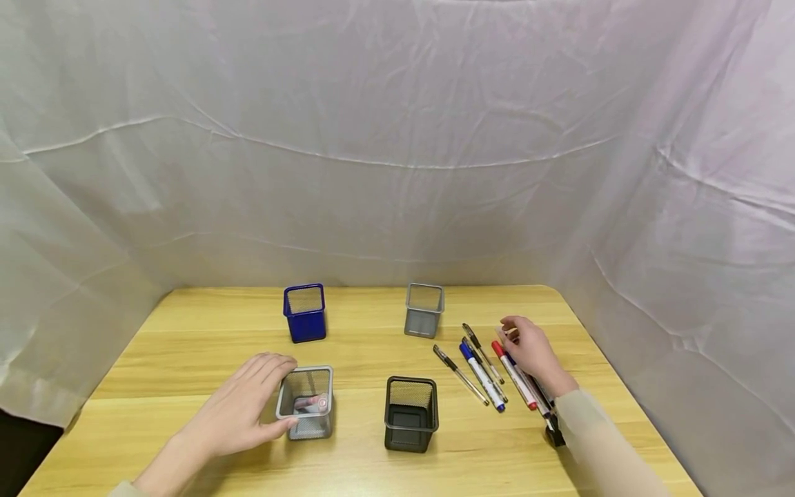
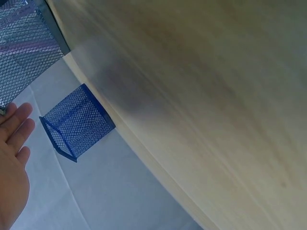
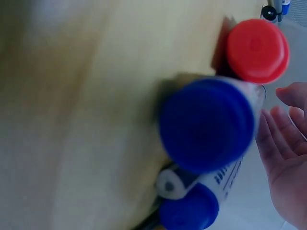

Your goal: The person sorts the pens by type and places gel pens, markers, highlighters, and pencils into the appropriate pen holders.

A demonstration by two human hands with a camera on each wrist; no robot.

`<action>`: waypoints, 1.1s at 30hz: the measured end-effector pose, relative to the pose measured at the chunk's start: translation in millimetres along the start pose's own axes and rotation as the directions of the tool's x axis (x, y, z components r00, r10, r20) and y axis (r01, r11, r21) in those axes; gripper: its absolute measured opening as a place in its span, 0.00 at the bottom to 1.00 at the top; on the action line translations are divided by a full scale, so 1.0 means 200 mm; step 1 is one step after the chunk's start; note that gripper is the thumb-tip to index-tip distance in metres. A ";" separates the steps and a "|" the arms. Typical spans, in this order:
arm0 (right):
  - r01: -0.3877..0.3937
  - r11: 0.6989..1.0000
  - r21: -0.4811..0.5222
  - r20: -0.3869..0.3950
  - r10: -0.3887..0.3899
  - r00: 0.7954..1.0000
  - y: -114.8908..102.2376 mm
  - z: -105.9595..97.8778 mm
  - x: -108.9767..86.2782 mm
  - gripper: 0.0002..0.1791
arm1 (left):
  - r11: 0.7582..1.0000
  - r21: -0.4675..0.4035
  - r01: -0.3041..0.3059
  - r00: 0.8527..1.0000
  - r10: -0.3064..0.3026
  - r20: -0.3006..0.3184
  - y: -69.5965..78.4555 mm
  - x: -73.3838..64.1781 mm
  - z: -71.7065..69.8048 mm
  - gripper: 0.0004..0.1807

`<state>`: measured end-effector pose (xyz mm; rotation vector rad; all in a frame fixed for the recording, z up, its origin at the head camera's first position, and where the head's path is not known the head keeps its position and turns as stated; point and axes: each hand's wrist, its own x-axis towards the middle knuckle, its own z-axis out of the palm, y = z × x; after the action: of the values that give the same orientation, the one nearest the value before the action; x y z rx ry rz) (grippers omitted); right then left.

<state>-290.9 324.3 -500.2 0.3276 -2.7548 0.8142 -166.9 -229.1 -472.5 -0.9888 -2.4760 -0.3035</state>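
My left hand (image 1: 248, 407) rests at the left side of a grey mesh pen cup (image 1: 312, 429), its thumb at the front rim and its fingers at the back corner. A reddish item (image 1: 313, 403), too indistinct to name, lies inside that cup. On the right, my right hand (image 1: 534, 352) hovers over a group of pens and markers, its fingers bent with nothing visible between them. Beneath and beside it lie a red-capped marker (image 1: 515, 376) and blue-capped markers (image 3: 206, 125). Further left are a blue marker (image 1: 483, 378) and several black-capped gel pens (image 1: 461, 375).
A black mesh cup (image 1: 410, 438) stands at front centre. Behind it are another grey mesh cup (image 1: 424, 323) and a blue mesh cup (image 1: 306, 326). A small black object (image 1: 555, 433) sits by the right forearm. Pale cloth (image 1: 397, 138) surrounds the wooden table (image 1: 205, 331).
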 end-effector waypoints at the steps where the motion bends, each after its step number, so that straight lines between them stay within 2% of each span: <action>1: -0.003 1.000 -0.008 0.007 0.003 1.000 0.00 0.00 0.00 0.19 | 1.000 0.000 0.000 1.000 0.000 0.000 0.00 0.00 0.00 0.45; 10: 0.013 0.998 -0.060 0.061 -0.009 0.998 0.01 0.02 0.04 0.18 | 1.000 0.000 0.001 1.000 -0.001 0.003 0.00 0.00 0.00 0.44; 25: -0.009 0.995 -0.104 0.126 0.022 0.992 0.00 0.04 0.07 0.14 | 1.000 0.007 -0.005 1.000 0.005 -0.003 0.00 0.00 0.00 0.44; 33: -0.012 0.994 -0.111 0.131 0.027 0.991 0.00 0.04 0.07 0.13 | 1.000 0.011 -0.008 1.000 0.008 -0.011 0.00 -0.01 0.00 0.44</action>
<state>-305.8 317.6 -501.6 0.3456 -2.9167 0.6639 -166.7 -229.6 -473.9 -0.9900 -2.4607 -0.2911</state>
